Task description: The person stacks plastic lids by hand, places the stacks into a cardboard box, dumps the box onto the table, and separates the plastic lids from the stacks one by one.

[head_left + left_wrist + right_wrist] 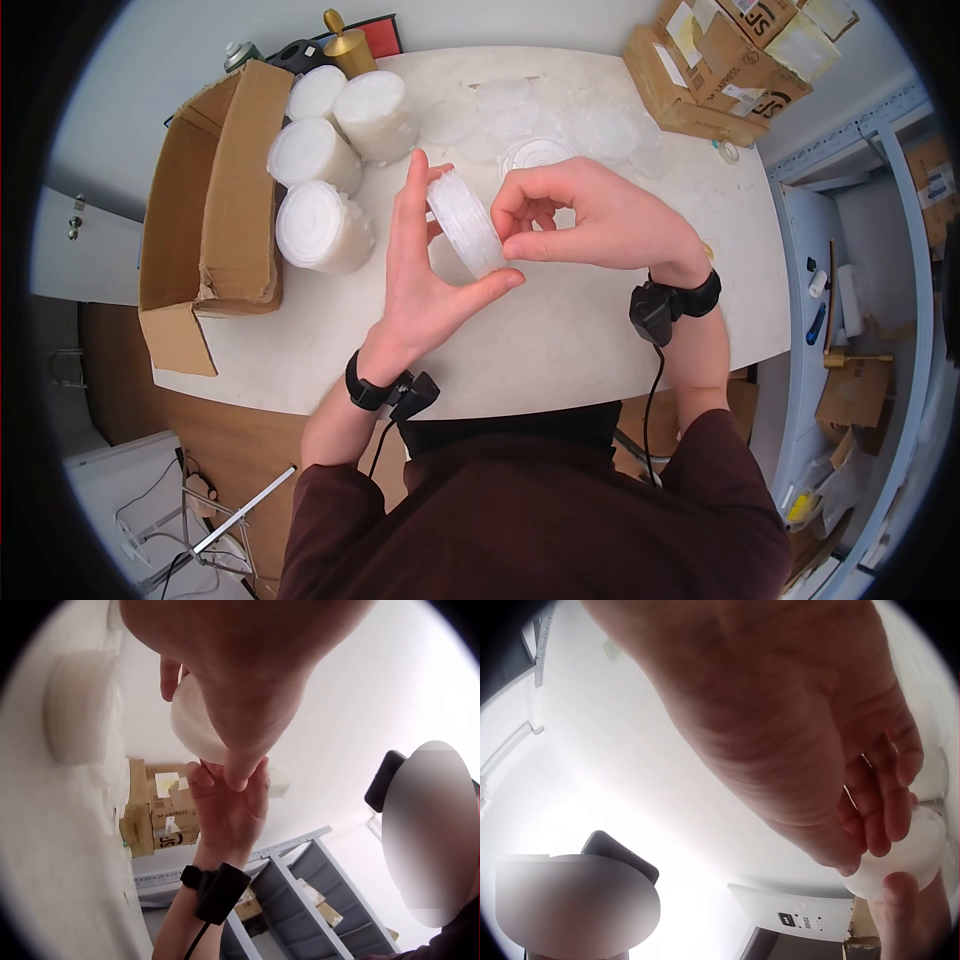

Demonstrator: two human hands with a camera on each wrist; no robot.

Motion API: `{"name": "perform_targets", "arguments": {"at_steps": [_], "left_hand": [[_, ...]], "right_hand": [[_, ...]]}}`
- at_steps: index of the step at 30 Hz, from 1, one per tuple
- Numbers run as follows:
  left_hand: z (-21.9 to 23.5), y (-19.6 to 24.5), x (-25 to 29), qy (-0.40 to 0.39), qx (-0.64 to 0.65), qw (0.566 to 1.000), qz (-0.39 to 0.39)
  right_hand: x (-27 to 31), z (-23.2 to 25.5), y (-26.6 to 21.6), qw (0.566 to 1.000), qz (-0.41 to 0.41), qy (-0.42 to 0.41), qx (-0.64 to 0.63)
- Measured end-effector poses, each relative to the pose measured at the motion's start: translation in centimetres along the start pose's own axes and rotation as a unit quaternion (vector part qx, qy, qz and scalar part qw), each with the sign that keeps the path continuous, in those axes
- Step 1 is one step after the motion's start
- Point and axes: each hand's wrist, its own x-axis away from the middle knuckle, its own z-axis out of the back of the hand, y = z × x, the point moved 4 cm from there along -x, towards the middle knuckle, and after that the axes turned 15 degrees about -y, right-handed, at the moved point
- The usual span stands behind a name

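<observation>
A short round stack of translucent white lids is held on its edge, tilted, above the table. My left hand grips it between the thumb below and the raised fingers at its far side. From the right, my right hand has thumb and index finger pinched at the stack's face, the other fingers curled in. In the left wrist view the round stack is partly hidden behind the left hand. The right wrist view shows the right hand's fingertips against the pale disc.
Several white tubs of stacked discs stand left on the table, beside an open cardboard box. Loose clear lids lie across the back. Cartons and a tape roll sit back right; a gold-coloured container stands back left.
</observation>
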Motion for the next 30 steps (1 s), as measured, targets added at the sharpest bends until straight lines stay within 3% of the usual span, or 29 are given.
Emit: {"name": "perform_targets", "arguments": {"at_steps": [11,20,26,30], "left_hand": [[0.0,-0.2,0.0,-0.002,-0.025,1.000,-0.001],[-0.4,0.3,-0.3,-0.037,0.129,0.990,0.038],[0.1,0.9,-0.4,-0.032,0.194,0.980,0.039],[0.3,0.7,-0.4,-0.008,0.188,0.980,0.059]], "right_hand": [[-0.3,-0.3,0.8,1.000,0.008,-0.007,0.017],[-0.6,-0.3,1.2,0.999,0.040,0.005,0.018],[1.2,2.8,2.9,0.997,-0.031,0.062,-0.046],[2.7,6.0,5.9,0.983,-0.069,0.153,-0.071]]}}
